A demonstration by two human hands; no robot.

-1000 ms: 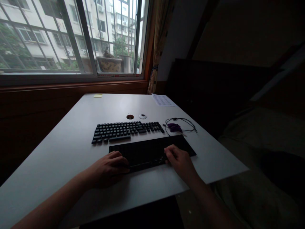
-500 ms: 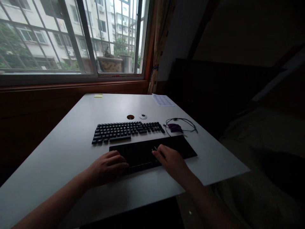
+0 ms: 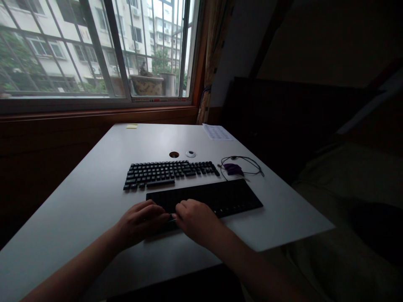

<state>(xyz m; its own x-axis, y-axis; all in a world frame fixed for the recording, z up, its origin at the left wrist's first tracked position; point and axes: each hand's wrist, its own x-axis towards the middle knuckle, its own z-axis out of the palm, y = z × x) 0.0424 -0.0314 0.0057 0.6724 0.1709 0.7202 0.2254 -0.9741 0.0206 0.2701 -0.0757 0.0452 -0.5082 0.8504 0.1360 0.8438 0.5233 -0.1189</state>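
Note:
A black keyboard base (image 3: 233, 195) without keycaps lies at a slant near the front of the white table. My left hand (image 3: 141, 220) is closed over its front left part, fingers bent together and thumb side hidden. My right hand (image 3: 195, 218) is closed above the base, right beside the left fingertips. From its fingers a thin metal tool (image 3: 172, 217) points left; its grip end is hidden, so its exact kind is unclear. Behind the base, loose black keycaps (image 3: 157, 172) stand laid out in keyboard order.
Right of the keycaps lie a coiled dark cable (image 3: 256, 165) and a purple cloth-like piece (image 3: 233, 169). A round table hole (image 3: 174, 154) and a white ring-shaped cover (image 3: 190, 154) are farther back. Printed paper (image 3: 218, 132) and a yellow note (image 3: 132, 126) lie at the far edge.
My right hand has moved left and toward me across the base, bringing the metal tool to the left fingertips. My left hand has stayed nearly in place. The view has shifted slightly.

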